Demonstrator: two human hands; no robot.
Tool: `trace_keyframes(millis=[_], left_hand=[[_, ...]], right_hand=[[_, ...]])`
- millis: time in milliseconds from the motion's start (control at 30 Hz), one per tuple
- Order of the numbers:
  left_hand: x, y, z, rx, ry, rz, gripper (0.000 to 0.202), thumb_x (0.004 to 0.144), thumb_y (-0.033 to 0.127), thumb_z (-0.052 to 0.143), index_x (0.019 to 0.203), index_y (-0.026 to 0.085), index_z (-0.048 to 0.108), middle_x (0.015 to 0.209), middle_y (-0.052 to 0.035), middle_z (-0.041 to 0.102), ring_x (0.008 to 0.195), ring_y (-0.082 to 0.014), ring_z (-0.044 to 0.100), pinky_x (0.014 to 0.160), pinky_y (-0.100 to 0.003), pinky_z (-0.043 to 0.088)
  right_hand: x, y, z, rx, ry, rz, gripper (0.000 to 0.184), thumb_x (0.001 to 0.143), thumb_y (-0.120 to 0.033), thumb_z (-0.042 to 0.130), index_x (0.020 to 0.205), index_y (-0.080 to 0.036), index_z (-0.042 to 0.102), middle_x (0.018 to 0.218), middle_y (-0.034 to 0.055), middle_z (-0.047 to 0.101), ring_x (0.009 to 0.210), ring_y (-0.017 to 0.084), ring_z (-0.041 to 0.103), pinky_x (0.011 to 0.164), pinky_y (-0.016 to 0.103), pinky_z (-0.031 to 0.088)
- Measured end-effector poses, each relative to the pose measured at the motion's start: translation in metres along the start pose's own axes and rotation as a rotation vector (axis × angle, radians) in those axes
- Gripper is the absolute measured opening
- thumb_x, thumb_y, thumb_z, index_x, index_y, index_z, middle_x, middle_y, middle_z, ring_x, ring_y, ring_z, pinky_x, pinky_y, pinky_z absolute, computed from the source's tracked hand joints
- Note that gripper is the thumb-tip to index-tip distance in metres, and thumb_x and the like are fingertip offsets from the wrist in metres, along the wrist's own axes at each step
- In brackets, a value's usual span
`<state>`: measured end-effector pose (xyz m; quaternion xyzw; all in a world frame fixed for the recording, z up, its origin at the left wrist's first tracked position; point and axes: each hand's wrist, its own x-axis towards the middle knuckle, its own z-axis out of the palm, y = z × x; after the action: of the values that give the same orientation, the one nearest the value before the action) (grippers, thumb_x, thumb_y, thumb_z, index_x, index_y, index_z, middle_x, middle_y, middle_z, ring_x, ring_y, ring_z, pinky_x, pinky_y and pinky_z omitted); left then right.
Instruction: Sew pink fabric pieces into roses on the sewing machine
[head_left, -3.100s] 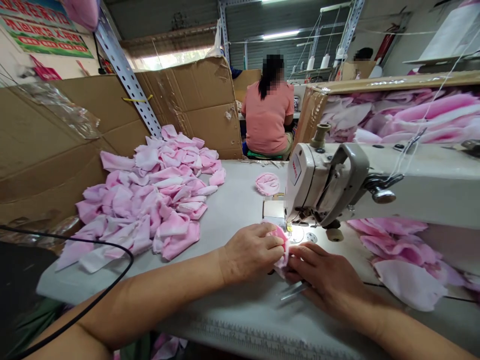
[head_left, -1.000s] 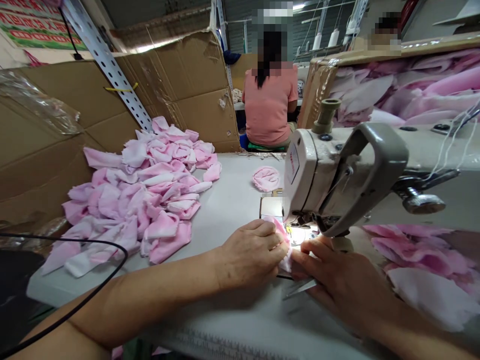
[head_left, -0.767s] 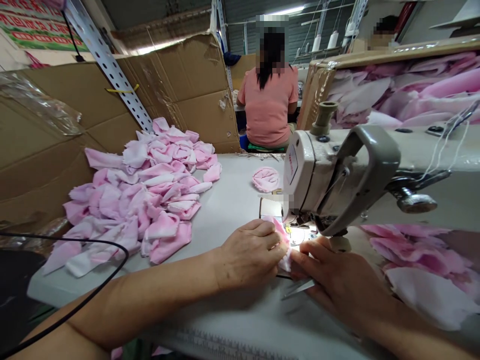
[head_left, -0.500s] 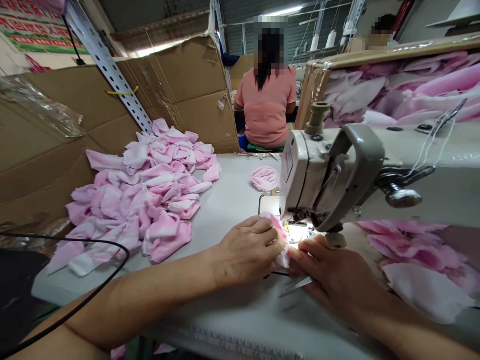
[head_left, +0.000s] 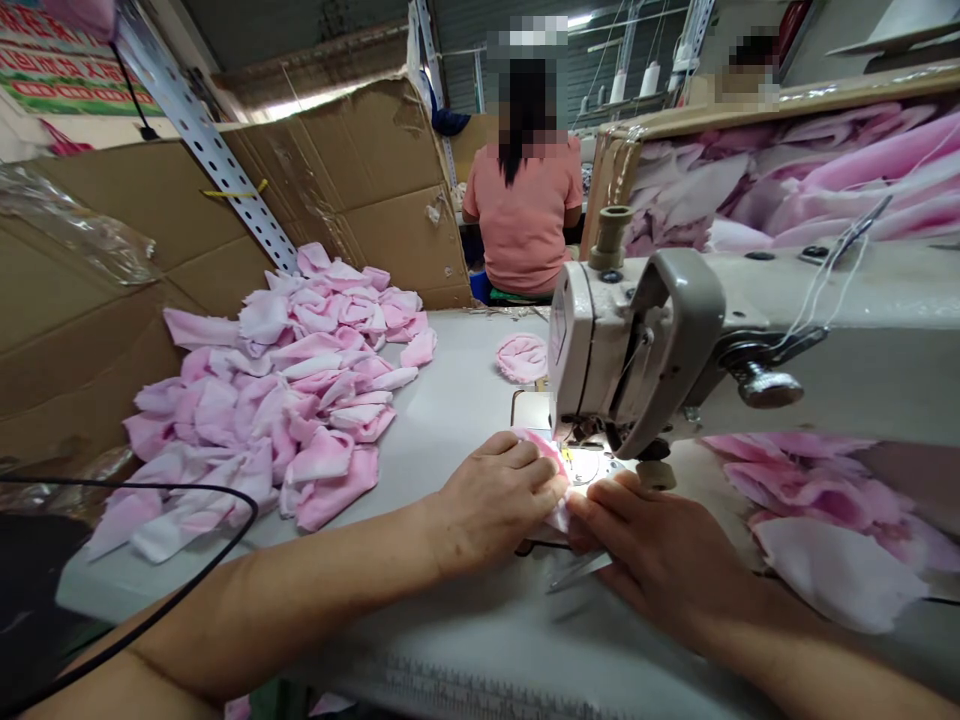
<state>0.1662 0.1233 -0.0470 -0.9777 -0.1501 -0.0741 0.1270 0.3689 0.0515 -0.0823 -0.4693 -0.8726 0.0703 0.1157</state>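
Note:
By the needle area of a sewing machine, my left hand is closed on a small pink and white plush fabric piece, its fingers bent over the top. My right hand lies just to the right, its thumb and index finger at the fabric's near right edge. From under that palm sticks a pointed metal blade; its handle is hidden. The machine's lamp lights the needle plate between the hands. Beyond them a round pink piece lies on the table.
A heap of pink fabric pieces covers the table's left side against cardboard. More pink pieces lie right, beneath the machine arm. A box of pink fabric stands behind. A person sits ahead, facing away. A black cable crosses lower left.
The view has shifted slightly, so the machine and table sit a little further left. Both hands keep their places at the fabric, with hardly any movement.

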Motion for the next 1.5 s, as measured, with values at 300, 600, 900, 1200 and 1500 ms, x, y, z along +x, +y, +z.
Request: trace_keyframes(millis=[300,600,900,1200,1500], left_hand=[[-0.002,-0.004,0.000,-0.037,0.028,0.002,0.010,0.094,0.025,0.054,0.096,0.018,0.061,0.096,-0.0003,0.065,0.088,-0.0170,0.051,0.079,-0.034,0.033],[0.002,-0.002,-0.001,-0.037,-0.011,0.014,0.009,0.094,0.026,0.055,0.093,0.020,0.062,0.098,-0.0004,0.066,0.087,-0.0163,0.050,0.078,-0.034,0.032],[0.001,-0.002,0.002,-0.087,0.023,0.023,0.009,0.094,0.024,0.054,0.098,0.019,0.060,0.104,0.0022,0.067,0.093,-0.0161,0.052,0.088,-0.032,0.033],[-0.002,-0.006,0.011,-0.204,0.074,0.049,0.008,0.094,0.019,0.052,0.099,0.017,0.057,0.106,0.0005,0.067,0.101,-0.0142,0.056,0.097,-0.032,0.031],[-0.003,-0.012,0.017,-0.313,0.094,0.099,0.017,0.098,0.016,0.042,0.104,0.014,0.058,0.111,-0.0033,0.066,0.100,-0.0156,0.057,0.099,-0.031,0.035]], right_hand=[[-0.001,0.001,0.003,0.008,0.055,-0.018,0.049,0.071,-0.013,0.052,0.120,-0.018,0.055,0.100,0.0064,0.064,0.086,0.023,0.056,0.068,0.035,0.045],[0.000,0.000,0.002,0.001,0.014,0.001,0.050,0.070,-0.012,0.051,0.120,-0.018,0.056,0.100,0.0066,0.064,0.086,0.024,0.056,0.069,0.036,0.046],[0.002,-0.001,0.002,-0.004,0.015,0.004,0.044,0.075,-0.013,0.050,0.119,-0.016,0.057,0.100,0.0063,0.064,0.089,0.025,0.057,0.070,0.038,0.048],[0.000,0.001,0.003,-0.001,0.063,-0.019,0.042,0.075,-0.015,0.051,0.117,-0.016,0.058,0.099,0.0064,0.065,0.085,0.024,0.058,0.065,0.035,0.046],[-0.004,0.013,-0.014,0.092,0.059,0.097,0.019,0.084,-0.026,0.052,0.100,-0.025,0.062,0.093,0.0038,0.065,0.085,0.022,0.059,0.066,0.033,0.045]])
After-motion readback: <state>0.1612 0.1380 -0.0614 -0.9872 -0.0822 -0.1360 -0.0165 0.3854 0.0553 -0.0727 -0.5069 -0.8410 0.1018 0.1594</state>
